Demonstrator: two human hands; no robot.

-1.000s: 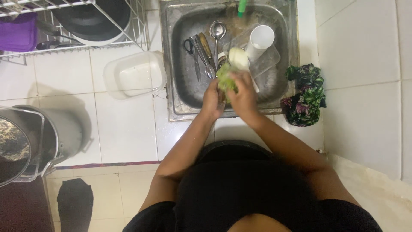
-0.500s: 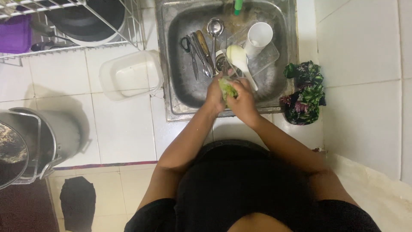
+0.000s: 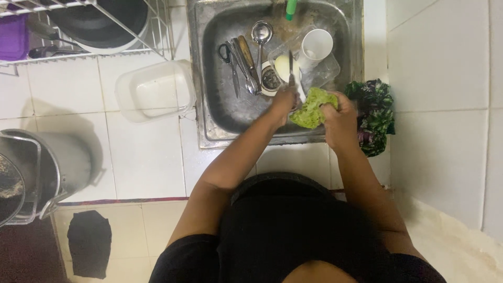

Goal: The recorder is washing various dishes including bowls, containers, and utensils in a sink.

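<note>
sink (image 3: 220, 112): steel, at counter's far edge, full of dishes
rack (image 3: 131, 44): far left corner of counter, dark pan in it
tub (image 3: 154, 91): white, empty, just left of sink
sponge (image 3: 313, 107): green, over sink's near right corner
right hand (image 3: 339, 118): clenched on sponge
left hand (image 3: 284, 102): grasping knife handle, just left of sponge
cup (image 3: 317, 46): white, far right of sink
ladle (image 3: 261, 36): lying mid-sink beside scissors
knife (image 3: 291, 73): blade points to sink's far edge

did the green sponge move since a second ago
Yes. The green sponge in the right hand has shifted right along the sink's near rim, toward the dark leafy bundle; earlier it sat closer to the utensils.
</note>
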